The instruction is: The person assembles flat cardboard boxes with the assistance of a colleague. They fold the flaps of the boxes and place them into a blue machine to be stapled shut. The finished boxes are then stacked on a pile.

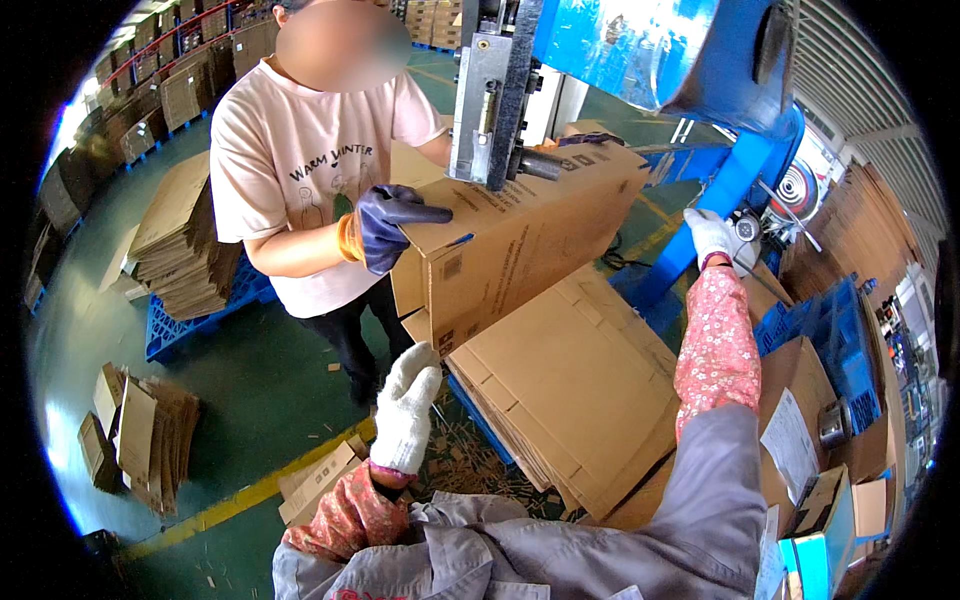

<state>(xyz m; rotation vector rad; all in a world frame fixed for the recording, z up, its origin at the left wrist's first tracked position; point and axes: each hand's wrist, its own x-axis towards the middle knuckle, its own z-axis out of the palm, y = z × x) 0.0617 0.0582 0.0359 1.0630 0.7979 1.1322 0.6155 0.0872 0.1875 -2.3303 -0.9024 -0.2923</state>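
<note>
My left hand (406,412), in a white knit glove, is raised just below the near lower corner of a brown cardboard carton (520,240). Its fingers are apart with nothing in them; whether they touch the carton I cannot tell. My right hand (710,236), also gloved in white, reaches far forward to the blue machine frame (672,255), fingers stretched out and holding nothing visible. A co-worker's dark-gloved hand (385,228) steadies the carton's left end. The carton sits under the metal head (490,110) of the blue machine, around its lower arm (540,165).
Under the carton lies a stack of flat cardboard (575,390). The co-worker (310,170) stands across from me. More cardboard (175,240) rests on a blue pallet (205,315) at left. Scraps (470,450) litter the green floor. Boxes and a paper sheet (790,440) are at right.
</note>
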